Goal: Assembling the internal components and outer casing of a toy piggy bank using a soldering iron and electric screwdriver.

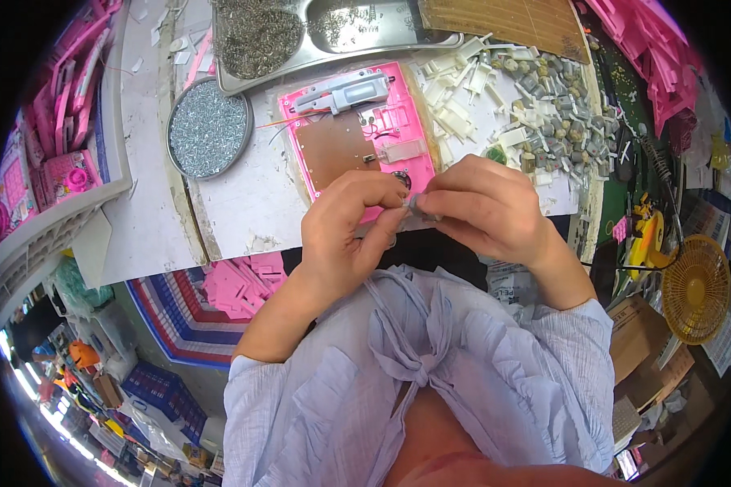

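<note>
In front of my chest, both hands meet over the near edge of a pink plastic housing [418, 122]. My right hand [491, 207] pinches a small grey part [416, 204], mostly hidden by the fingertips. The thumb and forefinger of my left hand [345, 223] close on the other end of that part. In the housing lie a brown flat board [333, 150], a long grey plastic unit [351, 93] with thin wires, and a small whitish block [403, 152]. A dark round piece [401, 178] shows just beyond my fingertips.
A round dish [247, 122] of small silvery screws stands left of the housing. Behind it is a metal tray [307, 50] with small metal pieces. White plastic parts [455, 114] and grey knob-like parts [548, 122] are heaped at right. Pink parts fill a crate [110, 191] at far left.
</note>
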Demonstrator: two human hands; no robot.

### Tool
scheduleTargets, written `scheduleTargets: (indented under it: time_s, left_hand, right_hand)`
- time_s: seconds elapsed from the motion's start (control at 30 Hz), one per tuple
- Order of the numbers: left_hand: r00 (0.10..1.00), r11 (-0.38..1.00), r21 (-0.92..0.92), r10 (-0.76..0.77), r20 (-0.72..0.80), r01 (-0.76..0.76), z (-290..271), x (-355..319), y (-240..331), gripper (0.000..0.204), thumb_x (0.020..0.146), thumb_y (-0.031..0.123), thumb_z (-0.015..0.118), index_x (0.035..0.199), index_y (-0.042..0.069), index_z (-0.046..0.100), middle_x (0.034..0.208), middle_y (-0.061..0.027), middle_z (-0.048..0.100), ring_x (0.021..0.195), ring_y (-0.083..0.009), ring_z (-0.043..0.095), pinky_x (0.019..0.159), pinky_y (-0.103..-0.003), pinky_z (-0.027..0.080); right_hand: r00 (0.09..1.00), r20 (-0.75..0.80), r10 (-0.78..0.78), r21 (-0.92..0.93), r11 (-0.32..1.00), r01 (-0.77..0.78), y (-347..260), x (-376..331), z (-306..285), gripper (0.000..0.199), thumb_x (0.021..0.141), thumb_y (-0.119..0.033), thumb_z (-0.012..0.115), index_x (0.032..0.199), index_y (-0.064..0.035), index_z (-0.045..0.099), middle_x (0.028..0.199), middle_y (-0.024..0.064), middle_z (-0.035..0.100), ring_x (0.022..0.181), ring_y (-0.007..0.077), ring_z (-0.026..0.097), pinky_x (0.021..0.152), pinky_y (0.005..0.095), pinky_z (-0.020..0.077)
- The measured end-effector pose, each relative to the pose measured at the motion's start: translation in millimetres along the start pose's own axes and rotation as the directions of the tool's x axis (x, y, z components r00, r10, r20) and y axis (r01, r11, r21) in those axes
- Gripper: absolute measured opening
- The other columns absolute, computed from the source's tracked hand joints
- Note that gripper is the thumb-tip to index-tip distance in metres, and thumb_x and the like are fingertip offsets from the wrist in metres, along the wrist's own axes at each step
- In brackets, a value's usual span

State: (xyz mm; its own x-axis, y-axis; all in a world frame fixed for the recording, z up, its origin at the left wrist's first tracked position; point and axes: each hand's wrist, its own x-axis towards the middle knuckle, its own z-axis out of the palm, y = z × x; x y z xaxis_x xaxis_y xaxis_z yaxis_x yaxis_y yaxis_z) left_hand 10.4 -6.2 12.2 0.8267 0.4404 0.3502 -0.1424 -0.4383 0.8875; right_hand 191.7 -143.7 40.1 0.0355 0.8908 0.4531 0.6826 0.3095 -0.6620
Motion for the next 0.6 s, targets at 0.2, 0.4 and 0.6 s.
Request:
scheduleTargets:
  time_s: [0.2, 0.4, 0.6]
  left_hand:
    - [0.995, 0.981, 0.172, 0.072, 0.073, -0.084, -6, 3, 5, 0.027, 0.076, -0.005, 0.075, 0.098, 0.002, 0.061, 0.109, -0.0172, 0.063, 0.096, -0.0322, 0.063, 0.084, -0.038, 0.052]
    - [1.0, 0.997, 0.081, 0.017, -0.023, -0.015, -5, -9, -2, 0.029, 0.074, -0.004, 0.078, 0.098, 0.002, 0.065, 0.11, -0.0159, 0.06, 0.097, -0.0296, 0.062, 0.084, -0.036, 0.051]
    - [0.996, 0.989, 0.119, -0.081, -0.041, 0.085, -13, 2, -10, 0.039, 0.07, 0.005, 0.083, 0.106, 0.004, 0.067, 0.117, -0.0144, 0.057, 0.103, -0.031, 0.06, 0.087, -0.04, 0.048]
  right_hand:
    - [0.997, 0.003, -0.079, -0.001, 0.997, 0.079, 4, -4, 6, 0.032, 0.073, -0.001, 0.08, 0.104, -0.0037, 0.071, 0.094, 0.0124, 0.07, 0.081, 0.0281, 0.069, 0.065, 0.0358, 0.0567]
    - [0.997, -0.031, -0.074, -0.017, 0.997, 0.073, 8, -8, 11, 0.032, 0.074, 0.0, 0.078, 0.105, -0.0047, 0.071, 0.096, 0.0138, 0.071, 0.082, 0.0288, 0.07, 0.066, 0.0359, 0.0578]
    - [0.996, -0.043, -0.072, -0.065, 0.995, 0.07, 16, -13, 7, 0.035, 0.076, 0.002, 0.077, 0.11, -0.0041, 0.07, 0.101, 0.0145, 0.071, 0.085, 0.03, 0.071, 0.071, 0.0372, 0.0583]
